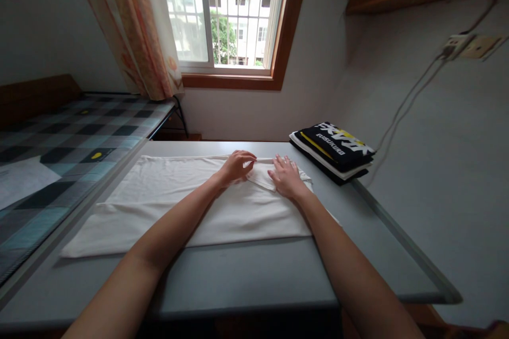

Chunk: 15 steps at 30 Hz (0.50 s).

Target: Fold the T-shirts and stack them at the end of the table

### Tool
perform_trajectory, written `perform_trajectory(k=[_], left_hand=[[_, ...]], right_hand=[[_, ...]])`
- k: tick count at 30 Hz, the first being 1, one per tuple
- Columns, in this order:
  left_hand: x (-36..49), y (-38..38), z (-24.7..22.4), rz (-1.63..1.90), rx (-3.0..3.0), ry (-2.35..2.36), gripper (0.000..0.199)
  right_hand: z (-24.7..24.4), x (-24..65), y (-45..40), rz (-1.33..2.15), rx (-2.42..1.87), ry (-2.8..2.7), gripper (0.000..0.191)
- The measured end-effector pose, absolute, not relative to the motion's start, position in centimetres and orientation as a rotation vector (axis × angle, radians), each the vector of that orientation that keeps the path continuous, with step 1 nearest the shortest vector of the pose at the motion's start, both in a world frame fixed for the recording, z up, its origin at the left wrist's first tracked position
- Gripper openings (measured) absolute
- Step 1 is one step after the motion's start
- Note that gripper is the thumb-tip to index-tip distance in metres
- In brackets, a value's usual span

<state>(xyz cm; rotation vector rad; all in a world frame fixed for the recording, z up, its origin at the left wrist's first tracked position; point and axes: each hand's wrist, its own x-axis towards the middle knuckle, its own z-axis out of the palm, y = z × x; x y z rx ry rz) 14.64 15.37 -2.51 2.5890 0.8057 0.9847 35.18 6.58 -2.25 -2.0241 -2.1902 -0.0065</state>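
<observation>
A white garment lies spread lengthwise across the grey table, with folds along its far edge and a small folded flap near its right end. My left hand is at the far edge of the garment, its thumb and fingers curled toward each other by the flap; whether cloth is between them is too small to tell. Just to the right, my right hand rests flat on the flap with its fingers spread.
A stack of folded dark and white clothes sits at the table's back right, by the wall. On the left is a bed with a checked cover and a white paper. A cable hangs at the right wall.
</observation>
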Motion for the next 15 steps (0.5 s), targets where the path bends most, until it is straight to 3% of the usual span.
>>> perform_trajectory(k=[8,15], left_hand=[[12.8,16.0,-2.9,0.739,2.480,0.687,0.032],[12.5,15.9,-2.7,0.704,2.359,0.716,0.037]], right_hand=[[-2.2,35.0,5.9,0.280,-2.030,-2.402,0.080],[-2.3,35.1,5.8,0.241,-1.985,-2.377,0.060]])
